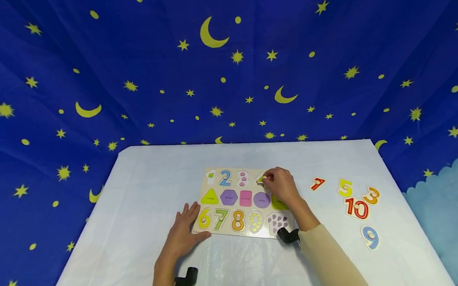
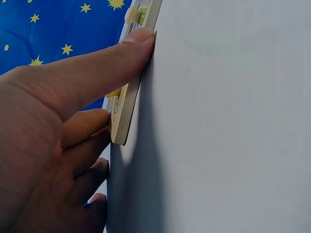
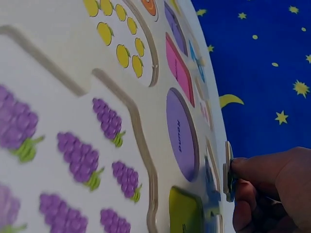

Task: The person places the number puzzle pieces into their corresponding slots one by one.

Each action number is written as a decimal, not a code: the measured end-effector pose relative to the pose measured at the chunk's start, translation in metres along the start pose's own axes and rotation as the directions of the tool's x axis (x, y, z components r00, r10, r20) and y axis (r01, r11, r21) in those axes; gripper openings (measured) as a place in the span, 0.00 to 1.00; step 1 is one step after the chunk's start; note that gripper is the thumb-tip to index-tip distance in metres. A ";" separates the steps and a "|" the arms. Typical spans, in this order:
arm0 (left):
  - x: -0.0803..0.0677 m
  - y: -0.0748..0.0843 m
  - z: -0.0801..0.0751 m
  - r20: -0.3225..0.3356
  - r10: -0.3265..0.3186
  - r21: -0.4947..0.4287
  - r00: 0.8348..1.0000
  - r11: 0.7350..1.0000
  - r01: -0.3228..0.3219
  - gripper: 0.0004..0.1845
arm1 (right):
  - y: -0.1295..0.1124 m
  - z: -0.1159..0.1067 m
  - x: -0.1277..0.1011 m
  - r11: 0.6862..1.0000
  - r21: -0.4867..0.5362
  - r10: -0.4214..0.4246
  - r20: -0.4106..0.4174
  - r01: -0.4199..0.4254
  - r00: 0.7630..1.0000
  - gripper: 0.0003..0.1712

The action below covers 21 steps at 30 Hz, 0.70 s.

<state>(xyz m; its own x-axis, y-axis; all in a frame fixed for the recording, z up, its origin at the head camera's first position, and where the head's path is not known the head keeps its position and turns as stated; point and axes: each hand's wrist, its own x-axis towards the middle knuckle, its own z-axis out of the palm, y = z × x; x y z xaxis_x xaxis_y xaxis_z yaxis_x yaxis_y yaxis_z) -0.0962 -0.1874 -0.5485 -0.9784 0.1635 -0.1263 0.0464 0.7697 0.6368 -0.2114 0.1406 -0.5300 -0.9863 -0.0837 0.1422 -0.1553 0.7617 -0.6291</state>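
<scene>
A wooden puzzle board point(image 1: 215, 173) lies on the white table, holding numbers 2, 6, 7, 8 and coloured shapes. My left hand point(image 1: 191, 212) rests flat at the board's front left corner. In the left wrist view the thumb point(image 2: 138, 41) presses the board's edge point(image 2: 125, 114), with the other fingers straight beside the corner. My right hand point(image 1: 265, 181) pinches a small puzzle piece point(image 1: 260, 178) over the board's back right part. In the right wrist view the fingertips point(image 3: 240, 167) grip that piece point(image 3: 227, 170) edge-on, beyond the purple circle point(image 3: 181, 141).
Loose number pieces lie on the table right of the board: a red 7 point(image 1: 317, 183), yellow 5 point(image 1: 345, 188), orange 3 point(image 1: 371, 195), red 10 point(image 1: 357, 208) and blue 9 point(image 1: 370, 237). A blue starry cloth point(image 1: 225, 74) hangs behind and beside the table.
</scene>
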 end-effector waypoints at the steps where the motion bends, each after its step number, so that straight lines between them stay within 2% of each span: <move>1: 0.000 0.000 0.000 0.002 0.002 -0.003 1.000 1.000 -0.002 0.52 | -0.001 0.001 0.001 1.000 0.002 0.005 0.005 -0.005 1.000 0.08; 8: 0.000 0.000 0.000 -0.001 0.003 0.001 1.000 1.000 -0.003 0.52 | -0.002 0.010 0.006 0.999 0.000 0.033 0.029 -0.033 0.999 0.08; 14: -0.001 0.002 0.000 0.001 0.008 0.005 1.000 1.000 -0.008 0.52 | -0.001 0.014 0.006 0.999 -0.015 0.033 0.053 -0.032 0.998 0.06; 21: 0.000 0.002 0.000 -0.004 0.002 0.004 1.000 1.000 -0.002 0.52 | 0.000 0.015 0.007 1.000 -0.022 0.015 0.044 -0.014 0.999 0.05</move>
<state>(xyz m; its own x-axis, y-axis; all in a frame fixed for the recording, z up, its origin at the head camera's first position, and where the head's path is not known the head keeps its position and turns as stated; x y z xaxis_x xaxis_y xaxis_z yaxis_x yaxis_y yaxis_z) -0.0958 -0.1864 -0.5472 -0.9791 0.1628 -0.1218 0.0494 0.7717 0.6341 -0.2189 0.1304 -0.5411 -0.9900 -0.1002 0.0991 -0.1401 0.7767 -0.6140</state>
